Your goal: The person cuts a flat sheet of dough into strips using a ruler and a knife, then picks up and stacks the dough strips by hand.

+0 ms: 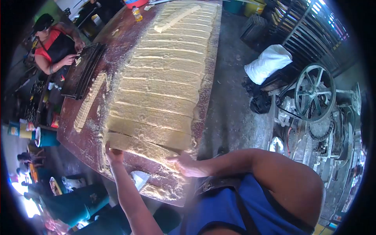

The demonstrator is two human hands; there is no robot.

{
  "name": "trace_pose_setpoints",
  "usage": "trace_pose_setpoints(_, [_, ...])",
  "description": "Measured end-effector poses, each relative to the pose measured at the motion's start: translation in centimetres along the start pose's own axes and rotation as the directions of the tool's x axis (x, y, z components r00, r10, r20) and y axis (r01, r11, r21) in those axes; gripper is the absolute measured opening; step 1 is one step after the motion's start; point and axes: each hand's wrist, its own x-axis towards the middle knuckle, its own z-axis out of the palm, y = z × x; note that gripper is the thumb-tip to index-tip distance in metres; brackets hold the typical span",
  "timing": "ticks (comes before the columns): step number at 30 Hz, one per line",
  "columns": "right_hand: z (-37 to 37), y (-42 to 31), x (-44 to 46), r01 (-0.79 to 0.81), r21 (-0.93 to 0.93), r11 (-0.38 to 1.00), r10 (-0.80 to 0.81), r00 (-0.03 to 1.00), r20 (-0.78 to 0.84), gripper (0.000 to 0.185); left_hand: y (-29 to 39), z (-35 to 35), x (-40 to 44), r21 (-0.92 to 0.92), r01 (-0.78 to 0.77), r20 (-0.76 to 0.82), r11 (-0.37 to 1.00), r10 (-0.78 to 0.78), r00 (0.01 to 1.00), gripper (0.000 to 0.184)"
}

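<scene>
A long sheet of pale dough (156, 90), dusted with crumbs or flour and cut crosswise into several strips, lies on the reddish table. My left hand (114, 155) grips the left end of the nearest dough strip (143, 149). At its other end, my right hand (186, 164) has its fingers closed on the same strip. A narrow dark gap widens between this strip and the one behind it. Just below the strip, near my left forearm, lies a metal scraper (139, 179). My fingertips are partly hidden by the dough.
A stack of cut dough pieces (90, 102) lies on the left of the table (72, 135). Beyond it a person (55, 47) works over dark trays (84, 70). Another dough strip (177, 18) rests on the sheet's far end. To the right stand a white sack (268, 62) and a wheeled machine (314, 94).
</scene>
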Motion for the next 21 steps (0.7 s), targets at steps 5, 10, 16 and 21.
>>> trace_pose_setpoints(5, [-0.4, 0.4, 1.2, 0.046, -0.115, 0.992, -0.036, 0.995, 0.092, 0.065, -0.2, -0.1, 0.1, -0.015, 0.008, -0.049, 1.0, -0.009, 0.999, 0.052])
trace_pose_setpoints(10, [0.9, -2.2, -2.5, 0.095, -0.17, 0.981, -0.086, 0.994, 0.06, 0.064, -0.4, 1.0, -0.6, -0.006, -0.001, -0.047, 1.0, 0.001, 0.999, 0.05])
trace_pose_setpoints(16, [1.4, -3.4, -3.3, 0.216, -0.14, 0.966, -0.196, 0.97, 0.143, 0.066, 0.1, 0.1, -0.6, -0.165, 0.044, -0.068, 0.985, -0.056, 0.996, 0.046])
trace_pose_setpoints(21, [3.6, -10.9, -8.9, 0.109, -0.075, 0.991, -0.076, 0.931, 0.356, 0.058, 1.6, 3.2, -4.9, -0.24, -0.025, -0.167, 0.971, -0.016, 0.986, 0.043])
